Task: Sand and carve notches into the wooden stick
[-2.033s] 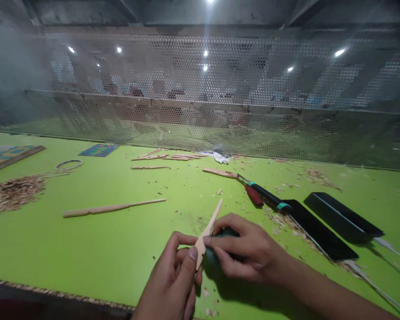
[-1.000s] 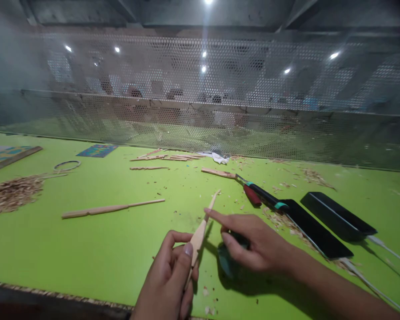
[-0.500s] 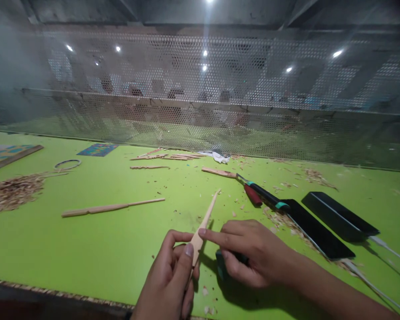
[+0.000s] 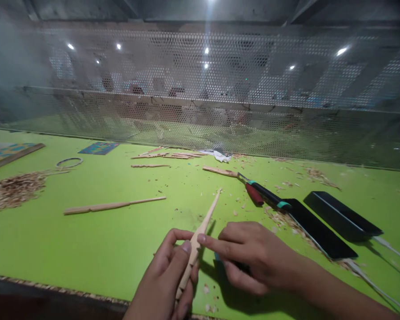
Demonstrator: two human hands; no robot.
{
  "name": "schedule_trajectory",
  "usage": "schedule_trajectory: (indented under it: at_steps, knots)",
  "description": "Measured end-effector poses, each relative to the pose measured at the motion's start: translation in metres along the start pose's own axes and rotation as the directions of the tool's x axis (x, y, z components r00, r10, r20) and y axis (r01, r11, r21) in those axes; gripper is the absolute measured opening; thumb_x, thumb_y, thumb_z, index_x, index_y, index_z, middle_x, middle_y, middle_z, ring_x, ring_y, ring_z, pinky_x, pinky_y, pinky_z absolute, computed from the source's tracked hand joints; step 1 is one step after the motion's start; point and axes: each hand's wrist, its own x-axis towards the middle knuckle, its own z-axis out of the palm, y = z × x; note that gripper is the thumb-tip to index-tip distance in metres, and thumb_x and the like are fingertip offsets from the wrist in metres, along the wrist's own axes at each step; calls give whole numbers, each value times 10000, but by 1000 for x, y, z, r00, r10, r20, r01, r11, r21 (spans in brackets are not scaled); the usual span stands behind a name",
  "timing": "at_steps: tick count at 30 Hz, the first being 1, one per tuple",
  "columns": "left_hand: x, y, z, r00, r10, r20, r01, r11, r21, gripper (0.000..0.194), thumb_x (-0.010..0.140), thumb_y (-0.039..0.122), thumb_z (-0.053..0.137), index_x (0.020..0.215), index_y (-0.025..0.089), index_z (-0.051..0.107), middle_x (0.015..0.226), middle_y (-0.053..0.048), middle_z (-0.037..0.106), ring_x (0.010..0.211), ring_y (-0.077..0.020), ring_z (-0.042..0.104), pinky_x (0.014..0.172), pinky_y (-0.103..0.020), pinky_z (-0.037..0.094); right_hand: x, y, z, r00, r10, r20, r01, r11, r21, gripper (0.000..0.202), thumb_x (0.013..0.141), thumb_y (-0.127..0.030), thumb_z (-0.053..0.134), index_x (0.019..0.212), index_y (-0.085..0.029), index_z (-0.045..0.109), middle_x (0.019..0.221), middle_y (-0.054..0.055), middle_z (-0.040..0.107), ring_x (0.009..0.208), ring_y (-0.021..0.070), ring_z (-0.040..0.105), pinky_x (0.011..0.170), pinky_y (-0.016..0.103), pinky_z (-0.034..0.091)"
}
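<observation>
My left hand (image 4: 168,275) is closed round a carved wooden stick (image 4: 203,226), its thin tapered end pointing up and away from me. Small notches show along the stick's thicker lower part. With the index finger stretched out, my right hand (image 4: 253,253) touches the stick's edge just above the notches. Under that palm, a dark handle with a teal end (image 4: 219,262) is partly hidden by the curled fingers; what tool it belongs to cannot be seen. A second, longer wooden stick (image 4: 116,206) lies on the green table to the left.
Behind a knife with a wooden handle (image 4: 220,171) lie thin carved sticks (image 4: 183,155). A red handle (image 4: 254,194), a black-and-teal tool (image 4: 266,194) and two dark devices (image 4: 323,231) (image 4: 343,215) with white cables are at right. Wood shavings (image 4: 15,189) are heaped left. A perforated screen (image 4: 200,98) stands behind.
My left thumb has shifted back along the stick, and more of its notched lower part shows. My right index fingertip has slid slightly down the edge. The view has tilted a little.
</observation>
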Motion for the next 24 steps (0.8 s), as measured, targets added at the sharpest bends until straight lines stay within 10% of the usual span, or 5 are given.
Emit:
schedule_trajectory:
  at_steps: [24]
  knots:
    - [-1,2,1,999,-28,35,29,999,-39,311,1041,533,537,1139,238,540,613,88,574,290,-11,293,312,-127,204,4,-6,1,998,-48,-39,47,999,-25,464,934,-121,486,1384,-142,597,751,10,617,614,183,507,551,330,331]
